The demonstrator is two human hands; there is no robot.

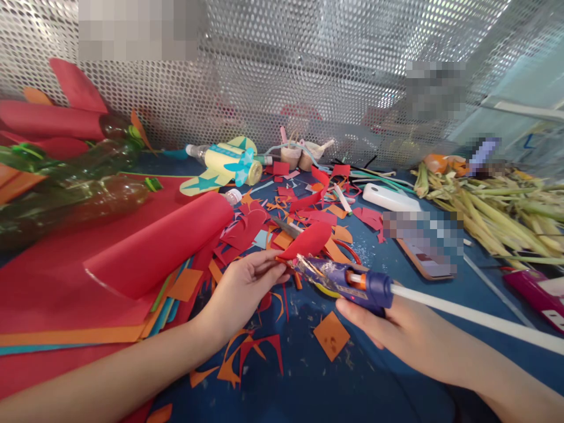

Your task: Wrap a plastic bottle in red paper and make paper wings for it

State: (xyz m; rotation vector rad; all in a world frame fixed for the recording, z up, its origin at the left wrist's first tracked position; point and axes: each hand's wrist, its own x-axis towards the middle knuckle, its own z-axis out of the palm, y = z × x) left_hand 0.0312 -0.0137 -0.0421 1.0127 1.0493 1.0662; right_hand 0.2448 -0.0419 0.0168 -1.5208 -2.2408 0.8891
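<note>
Between the thumb and fingers of my left hand (pixel 249 283) is the lower end of a red paper cutout (pixel 308 239), shaped like a leaf or fin. My right hand (pixel 396 329) grips a dark blue hot glue gun (pixel 341 281), with a long white glue stick (pixel 471 312) sticking out of its back. The gun's nozzle points at the cutout's edge, close to my left fingertips; whether it touches cannot be told. Left of my left hand lies a bottle wrapped in red paper (pixel 163 244), its clear neck to the right. Scissors (pixel 286 226) lie partly hidden behind the cutout.
Red and orange paper scraps (pixel 259 352) litter the blue table. Coloured sheets (pixel 66 294) and green plastic bottles (pixel 74 205) are on the left. A yellow paper-covered bottle (pixel 229 163) stands behind. Rightward lie a phone (pixel 425 255), a white object (pixel 390 198) and dried husks (pixel 497 211).
</note>
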